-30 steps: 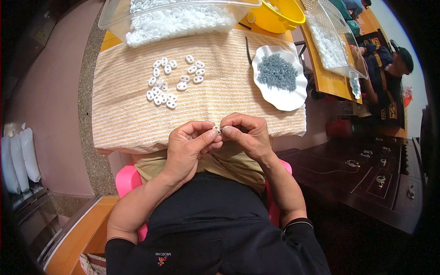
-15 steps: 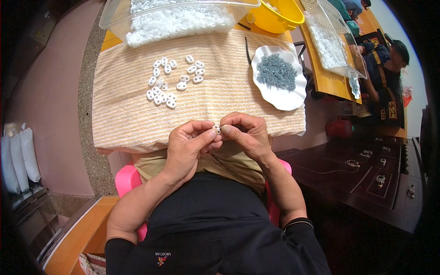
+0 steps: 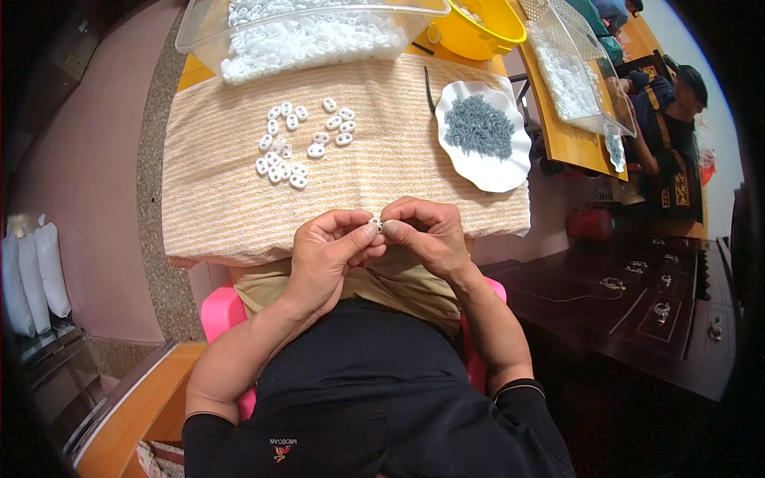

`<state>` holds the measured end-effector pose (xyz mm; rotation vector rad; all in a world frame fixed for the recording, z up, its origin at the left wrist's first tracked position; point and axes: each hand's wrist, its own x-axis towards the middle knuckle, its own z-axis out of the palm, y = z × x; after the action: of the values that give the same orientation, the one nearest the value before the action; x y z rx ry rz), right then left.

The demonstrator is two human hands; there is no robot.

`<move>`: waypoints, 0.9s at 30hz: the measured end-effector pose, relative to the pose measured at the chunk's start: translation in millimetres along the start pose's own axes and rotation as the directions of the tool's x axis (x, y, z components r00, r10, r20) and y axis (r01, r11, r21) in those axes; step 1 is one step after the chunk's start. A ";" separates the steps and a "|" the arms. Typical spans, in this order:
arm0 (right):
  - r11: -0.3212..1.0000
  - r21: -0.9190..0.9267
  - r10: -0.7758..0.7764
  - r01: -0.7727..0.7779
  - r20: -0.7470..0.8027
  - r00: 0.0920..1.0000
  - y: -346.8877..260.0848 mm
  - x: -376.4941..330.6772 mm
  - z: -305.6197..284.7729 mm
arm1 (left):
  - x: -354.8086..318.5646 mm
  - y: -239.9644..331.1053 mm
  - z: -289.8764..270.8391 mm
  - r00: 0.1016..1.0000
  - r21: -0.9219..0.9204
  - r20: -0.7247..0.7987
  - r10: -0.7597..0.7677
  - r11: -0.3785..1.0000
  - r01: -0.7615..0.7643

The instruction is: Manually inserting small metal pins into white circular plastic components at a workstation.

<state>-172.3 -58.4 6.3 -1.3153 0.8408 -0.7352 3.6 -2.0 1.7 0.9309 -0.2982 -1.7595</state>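
Observation:
Just beyond my lap, at the near edge of the cloth, both hands meet around a small white plastic piece (image 3: 378, 224) with holes. My left hand (image 3: 328, 245) pinches it between thumb and fingers. Thumb and forefinger of my right hand (image 3: 430, 237) press together at the piece's right side; whatever they grip there is too small to make out. Farther off on the cloth lie several loose white two-hole oval pieces (image 3: 316, 150). A white scalloped plate (image 3: 504, 177) to their right bears a heap of small grey-blue rings (image 3: 480, 126).
A striped cloth (image 3: 398, 151) covers the table. At its far side stand a clear bin (image 3: 319, 40) of white pieces and a yellow basin (image 3: 482, 36). A thin black stick (image 3: 430, 89) lies beside the plate. Another person (image 3: 677, 103) sits at the right by a second clear bin (image 3: 570, 80).
Both hands stay in nearly the same place, still pinching at the small white piece. The right fingers have shifted very slightly; the loose pieces and plate lie as before.

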 end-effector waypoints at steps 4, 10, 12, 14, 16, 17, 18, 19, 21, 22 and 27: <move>1.000 -0.009 -0.007 0.007 -0.003 1.000 -0.2 -0.4 0.2 | 0.5 -1.0 -0.3 1.000 0.008 -0.004 -0.002 1.000 0.002; 0.996 0.022 0.082 -0.082 0.023 0.996 -9.5 -1.7 -0.9 | -2.1 -2.1 1.9 0.998 0.089 0.012 0.055 0.994 -0.056; 0.996 0.029 0.086 -0.086 0.033 0.996 -11.9 -1.7 0.2 | -3.5 -2.5 2.0 0.996 0.126 0.021 0.083 0.988 -0.085; 0.996 0.031 0.088 -0.089 0.037 0.995 -13.8 -3.0 0.2 | -5.0 -3.7 3.5 0.993 0.161 0.037 0.109 0.980 -0.114; 0.999 -0.018 0.046 -0.045 0.066 0.997 -10.3 -2.0 1.2 | -4.3 -6.9 1.8 0.989 0.192 -0.015 0.145 0.972 -0.139; 0.999 -0.021 0.042 -0.040 0.065 0.997 -10.0 -2.1 1.8 | -3.3 -6.9 1.7 0.989 0.192 -0.010 0.148 0.971 -0.144; 0.998 -0.052 0.030 -0.027 0.045 0.999 -10.0 -2.8 2.6 | -2.0 -6.5 1.8 0.986 0.191 -0.004 0.164 0.968 -0.160; 0.996 -0.082 0.018 -0.016 0.026 1.000 -9.2 -3.0 3.3 | -1.1 -5.7 1.5 0.984 0.191 -0.001 0.179 0.966 -0.176; 0.999 -0.049 0.023 -0.023 0.018 1.000 -6.9 -2.9 1.6 | 0.9 -4.7 2.2 0.985 0.181 -0.001 0.173 0.969 -0.170; 0.999 -0.015 0.030 -0.030 0.015 0.999 -6.4 -3.6 1.5 | 0.0 -4.2 2.4 0.986 0.171 -0.005 0.169 0.971 -0.166; 1.000 -0.023 0.009 -0.008 0.030 1.000 -3.9 -4.2 -3.5 | 1.1 -5.2 1.5 0.989 0.142 0.031 0.145 0.979 -0.148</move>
<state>-177.5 -57.1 10.5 -1.3393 0.8325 -0.6997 -1.2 -1.3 -1.0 0.9690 -0.5007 -1.6288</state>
